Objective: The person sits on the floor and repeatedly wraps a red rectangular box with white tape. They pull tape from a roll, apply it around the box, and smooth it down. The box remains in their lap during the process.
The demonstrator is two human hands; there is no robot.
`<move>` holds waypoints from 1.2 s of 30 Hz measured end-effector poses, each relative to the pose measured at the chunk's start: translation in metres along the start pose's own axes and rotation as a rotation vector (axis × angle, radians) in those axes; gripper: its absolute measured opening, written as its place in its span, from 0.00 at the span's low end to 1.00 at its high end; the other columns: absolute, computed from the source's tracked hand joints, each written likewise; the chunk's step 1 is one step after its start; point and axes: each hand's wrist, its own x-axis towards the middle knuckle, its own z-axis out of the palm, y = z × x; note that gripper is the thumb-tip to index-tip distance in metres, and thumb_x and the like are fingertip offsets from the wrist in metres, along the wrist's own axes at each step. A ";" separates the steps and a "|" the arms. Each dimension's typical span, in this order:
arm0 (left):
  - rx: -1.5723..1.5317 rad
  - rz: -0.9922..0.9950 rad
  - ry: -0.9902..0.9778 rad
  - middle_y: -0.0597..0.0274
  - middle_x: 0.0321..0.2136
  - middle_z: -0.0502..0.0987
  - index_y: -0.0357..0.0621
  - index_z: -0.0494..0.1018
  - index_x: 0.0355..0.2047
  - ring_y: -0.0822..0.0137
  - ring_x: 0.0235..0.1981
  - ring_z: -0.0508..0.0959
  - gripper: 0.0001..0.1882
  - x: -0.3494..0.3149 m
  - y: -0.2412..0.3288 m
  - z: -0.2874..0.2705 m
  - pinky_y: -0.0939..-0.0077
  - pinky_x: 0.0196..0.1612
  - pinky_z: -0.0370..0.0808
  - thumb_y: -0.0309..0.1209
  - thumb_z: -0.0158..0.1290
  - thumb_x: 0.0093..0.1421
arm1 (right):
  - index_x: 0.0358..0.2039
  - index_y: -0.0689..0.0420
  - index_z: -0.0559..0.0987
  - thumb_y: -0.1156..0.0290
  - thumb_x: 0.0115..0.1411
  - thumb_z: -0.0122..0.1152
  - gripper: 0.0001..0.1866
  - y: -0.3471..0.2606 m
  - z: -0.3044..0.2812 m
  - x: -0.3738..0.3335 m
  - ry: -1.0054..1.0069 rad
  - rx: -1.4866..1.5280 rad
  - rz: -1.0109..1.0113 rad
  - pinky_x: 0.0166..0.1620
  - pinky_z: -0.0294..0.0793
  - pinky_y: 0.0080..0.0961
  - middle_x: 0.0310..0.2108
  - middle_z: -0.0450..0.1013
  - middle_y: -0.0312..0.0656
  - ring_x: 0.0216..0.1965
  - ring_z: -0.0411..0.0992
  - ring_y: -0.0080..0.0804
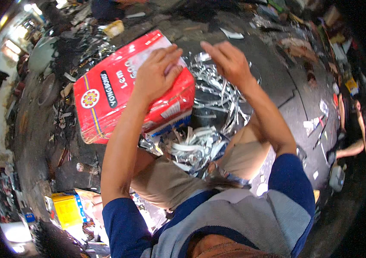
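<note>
A large red box-shaped tin (118, 86) with a flower emblem lies tilted at left of centre. My left hand (159, 71) rests on its upper right end, fingers bent over the edge and holding it. My right hand (230, 64) is raised just right of the tin, apart from it. Its index finger stretches toward the tin while the other fingers curl, and I see nothing held in it. Shiny silver strips (230, 101) lie in a tangle below my right hand. A second heap of silver strips (196, 148) sits between my legs.
A yellow and blue tin (67, 210) stands at lower left. Scraps and a yellow container (114, 28) litter the dark floor at the far side. At the right edge another person's bare limb (350, 149) shows, near a pale plastic container (337, 178).
</note>
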 end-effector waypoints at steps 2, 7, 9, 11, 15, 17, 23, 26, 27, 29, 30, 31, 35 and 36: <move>-0.023 -0.022 0.009 0.56 0.54 0.78 0.47 0.78 0.53 0.54 0.54 0.76 0.21 -0.001 0.000 0.003 0.63 0.57 0.74 0.37 0.58 0.61 | 0.59 0.55 0.75 0.78 0.53 0.60 0.29 0.023 0.000 -0.006 -0.058 -0.073 0.028 0.37 0.76 0.37 0.33 0.71 0.45 0.34 0.73 0.43; -0.015 -0.016 0.004 0.59 0.55 0.78 0.48 0.79 0.53 0.55 0.54 0.76 0.21 -0.001 -0.003 0.005 0.64 0.57 0.74 0.38 0.59 0.60 | 0.56 0.62 0.74 0.69 0.63 0.64 0.22 0.070 0.037 -0.020 -0.120 -0.238 0.203 0.37 0.75 0.34 0.37 0.76 0.46 0.34 0.75 0.36; -0.048 -0.032 -0.026 0.57 0.56 0.77 0.48 0.78 0.55 0.54 0.56 0.76 0.21 0.001 0.001 0.005 0.63 0.59 0.72 0.34 0.58 0.61 | 0.42 0.65 0.81 0.62 0.61 0.67 0.17 0.098 0.061 -0.038 -0.104 -0.244 0.158 0.34 0.73 0.37 0.31 0.76 0.46 0.29 0.73 0.37; -0.060 -0.033 -0.042 0.56 0.57 0.77 0.48 0.77 0.56 0.54 0.57 0.75 0.22 0.004 0.002 0.006 0.62 0.61 0.71 0.32 0.57 0.61 | 0.56 0.56 0.76 0.64 0.62 0.63 0.22 0.121 0.098 -0.086 -0.323 -0.272 0.400 0.45 0.76 0.39 0.43 0.76 0.46 0.42 0.75 0.44; -0.026 -0.043 -0.041 0.57 0.56 0.77 0.48 0.77 0.56 0.54 0.56 0.76 0.22 0.002 0.001 0.004 0.62 0.59 0.72 0.33 0.58 0.61 | 0.48 0.58 0.82 0.65 0.58 0.59 0.19 0.148 0.128 -0.131 -0.855 0.048 0.883 0.53 0.77 0.43 0.47 0.79 0.53 0.48 0.78 0.52; 0.007 -0.019 -0.011 0.59 0.54 0.78 0.48 0.79 0.53 0.55 0.53 0.77 0.21 0.005 -0.002 0.005 0.63 0.56 0.74 0.36 0.60 0.59 | 0.43 0.59 0.85 0.69 0.57 0.58 0.15 0.152 0.146 -0.182 -0.913 0.067 0.992 0.51 0.78 0.45 0.42 0.81 0.56 0.46 0.80 0.54; -0.020 -0.054 -0.070 0.55 0.56 0.77 0.46 0.77 0.55 0.51 0.55 0.76 0.22 0.009 0.002 0.003 0.60 0.59 0.71 0.33 0.58 0.60 | 0.51 0.49 0.83 0.75 0.58 0.54 0.21 0.119 0.187 -0.286 -0.911 0.004 1.213 0.55 0.75 0.43 0.49 0.78 0.55 0.51 0.77 0.53; -0.029 -0.091 -0.112 0.52 0.56 0.77 0.44 0.77 0.56 0.50 0.57 0.75 0.24 0.009 0.003 0.001 0.59 0.62 0.69 0.32 0.57 0.59 | 0.59 0.45 0.78 0.77 0.61 0.50 0.26 0.100 0.201 -0.291 -0.858 0.096 1.181 0.57 0.74 0.44 0.52 0.77 0.53 0.54 0.76 0.52; -0.022 -0.103 -0.115 0.51 0.56 0.77 0.44 0.77 0.56 0.50 0.57 0.75 0.24 0.006 0.003 -0.001 0.59 0.62 0.68 0.32 0.57 0.58 | 0.59 0.45 0.78 0.76 0.62 0.48 0.26 0.091 0.207 -0.281 -0.927 0.041 1.153 0.56 0.74 0.45 0.52 0.78 0.52 0.54 0.76 0.52; -0.027 -0.120 -0.114 0.50 0.56 0.77 0.43 0.77 0.56 0.49 0.56 0.75 0.25 0.002 -0.001 -0.003 0.58 0.62 0.68 0.32 0.58 0.56 | 0.56 0.42 0.80 0.73 0.63 0.48 0.23 0.075 0.210 -0.265 -0.944 -0.042 1.102 0.54 0.76 0.46 0.49 0.79 0.51 0.51 0.78 0.52; -0.036 -0.117 -0.118 0.51 0.56 0.77 0.43 0.77 0.56 0.49 0.56 0.75 0.25 0.004 0.000 -0.002 0.58 0.62 0.68 0.31 0.58 0.56 | 0.54 0.43 0.81 0.73 0.63 0.49 0.21 0.083 0.210 -0.264 -0.995 -0.114 1.081 0.53 0.77 0.47 0.48 0.80 0.51 0.49 0.78 0.53; -0.049 -0.110 -0.118 0.51 0.56 0.77 0.43 0.77 0.55 0.49 0.56 0.75 0.25 0.007 0.002 -0.002 0.59 0.62 0.68 0.31 0.58 0.56 | 0.52 0.44 0.83 0.72 0.63 0.49 0.20 0.095 0.209 -0.275 -1.044 -0.194 1.061 0.52 0.77 0.47 0.47 0.80 0.51 0.48 0.79 0.53; -0.096 -0.062 -0.085 0.52 0.56 0.77 0.43 0.78 0.54 0.50 0.54 0.76 0.25 0.018 0.005 0.006 0.60 0.59 0.70 0.30 0.60 0.54 | 0.43 0.50 0.85 0.70 0.61 0.53 0.15 0.137 0.197 -0.321 -0.736 -0.276 1.095 0.45 0.80 0.50 0.43 0.81 0.51 0.42 0.81 0.53; -0.094 -0.095 -0.094 0.52 0.56 0.77 0.43 0.77 0.55 0.50 0.56 0.76 0.25 0.012 0.002 0.002 0.59 0.61 0.69 0.29 0.58 0.55 | 0.40 0.51 0.86 0.68 0.60 0.56 0.12 0.134 0.205 -0.301 -0.597 -0.242 1.198 0.45 0.80 0.47 0.41 0.82 0.49 0.42 0.81 0.49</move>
